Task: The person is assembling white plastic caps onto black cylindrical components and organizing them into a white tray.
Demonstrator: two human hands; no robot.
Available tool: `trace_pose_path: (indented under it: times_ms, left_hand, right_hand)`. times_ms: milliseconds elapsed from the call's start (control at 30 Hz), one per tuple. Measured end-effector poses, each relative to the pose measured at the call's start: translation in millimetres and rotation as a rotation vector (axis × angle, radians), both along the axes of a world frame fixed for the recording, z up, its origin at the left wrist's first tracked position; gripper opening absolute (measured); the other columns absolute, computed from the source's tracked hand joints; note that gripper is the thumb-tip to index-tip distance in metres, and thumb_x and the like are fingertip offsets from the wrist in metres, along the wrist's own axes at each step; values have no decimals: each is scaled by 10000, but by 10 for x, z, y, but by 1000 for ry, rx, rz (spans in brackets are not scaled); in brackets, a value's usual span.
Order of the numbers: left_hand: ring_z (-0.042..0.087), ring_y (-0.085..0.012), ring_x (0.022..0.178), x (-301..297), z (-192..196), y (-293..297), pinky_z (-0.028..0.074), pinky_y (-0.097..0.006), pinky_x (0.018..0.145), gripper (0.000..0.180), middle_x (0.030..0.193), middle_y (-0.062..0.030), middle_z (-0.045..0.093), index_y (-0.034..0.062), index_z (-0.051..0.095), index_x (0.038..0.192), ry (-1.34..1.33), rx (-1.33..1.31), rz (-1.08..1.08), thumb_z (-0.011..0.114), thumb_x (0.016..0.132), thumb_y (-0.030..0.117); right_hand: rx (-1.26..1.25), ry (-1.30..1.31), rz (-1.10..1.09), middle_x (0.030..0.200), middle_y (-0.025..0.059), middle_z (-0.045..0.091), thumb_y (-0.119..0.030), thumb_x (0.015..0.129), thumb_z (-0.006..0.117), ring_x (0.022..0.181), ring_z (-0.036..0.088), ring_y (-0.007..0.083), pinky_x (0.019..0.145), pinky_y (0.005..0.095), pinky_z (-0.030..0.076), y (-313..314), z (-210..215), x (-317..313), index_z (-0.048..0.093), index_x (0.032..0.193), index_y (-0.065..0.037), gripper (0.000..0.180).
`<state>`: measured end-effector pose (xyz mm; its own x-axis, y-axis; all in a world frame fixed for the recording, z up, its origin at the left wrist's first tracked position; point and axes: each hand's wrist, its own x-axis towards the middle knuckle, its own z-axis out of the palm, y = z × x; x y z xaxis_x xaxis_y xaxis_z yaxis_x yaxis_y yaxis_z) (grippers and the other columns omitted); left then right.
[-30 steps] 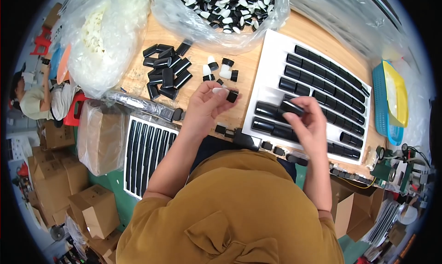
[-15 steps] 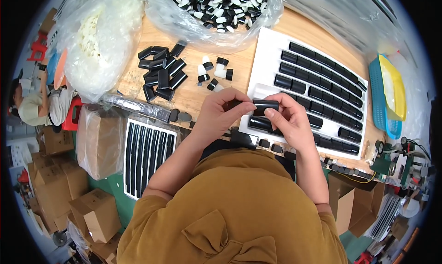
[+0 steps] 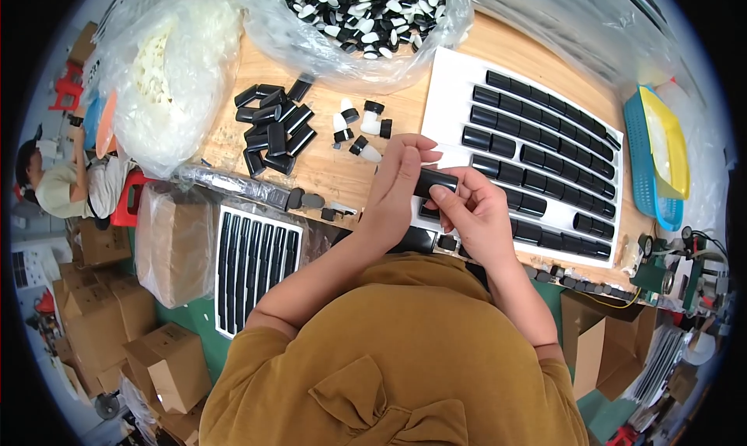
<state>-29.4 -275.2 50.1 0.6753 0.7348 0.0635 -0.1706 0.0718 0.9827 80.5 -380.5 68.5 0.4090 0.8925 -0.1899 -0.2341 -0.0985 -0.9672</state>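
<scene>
The wooden table (image 3: 334,162) spans the upper half of the frame. On it, a clear bag (image 3: 373,74) full of black-and-white pieces opens at the top centre, and a cloudy bag (image 3: 204,96) holding pale pieces bulges at upper left, both well apart from my hands. A white tray (image 3: 449,84) with rows of black tubes fills the right of the centre; my hands cover its lower left part. At the far right stands a blue basket (image 3: 641,162).

My right hand (image 3: 480,220), at the centre, pinches a black tube (image 3: 437,182) between thumb and fingers at its right end. The tube's long axis runs roughly left to right, its right end tilted slightly down. My left hand (image 3: 395,193) is upright at the other end, fingers curved; it hides that end, so I can't tell whether it grasps anything there. To my right hand the tube lies up and to the left; to my left hand, just to the right.

A heap of loose tubes (image 3: 277,137) lies left of the centre. Smallest are the loose white-and-black pieces; one (image 3: 362,148) lies just beside my left hand's fingers.
</scene>
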Motion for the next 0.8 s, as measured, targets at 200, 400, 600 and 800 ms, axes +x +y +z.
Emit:
trace_pose_path:
  times_ms: [200,400,600,800]
  left_hand:
    - [635,-195,1067,-72,176,143,465,-350,1008,644,1193,-136,648,17,500,1298,-26,-438,-247,170,1070,520]
    - [626,-196,1100,-104,218,130,457,-349,1011,749,1209,-121,643,14,507,1297,193,-388,-237,174,1028,630]
    - [599,-198,1146,-121,273,7,431,-350,1034,852,1243,-136,618,15,485,1349,199,-375,-187,113,992,693]
    - [614,-270,1157,-174,238,267,427,-394,1047,901,1315,-215,596,-36,486,1349,57,-495,-441,136,985,709]
  right_hand:
    - [21,-98,-23,695,-37,605,-97,938,679,555,468,4,515,177,366,-10,-32,26,637,1114,-3,203]
    - [25,-175,-17,673,-47,593,-81,924,690,559,452,-2,525,178,357,-5,-7,26,650,1093,-7,189]
    - [-29,-304,75,770,8,651,-88,951,657,578,515,21,515,171,395,-43,34,42,624,1138,4,211]
    - [-14,1,129,769,55,675,-133,965,643,556,537,45,504,179,418,-18,41,104,624,1129,19,224]
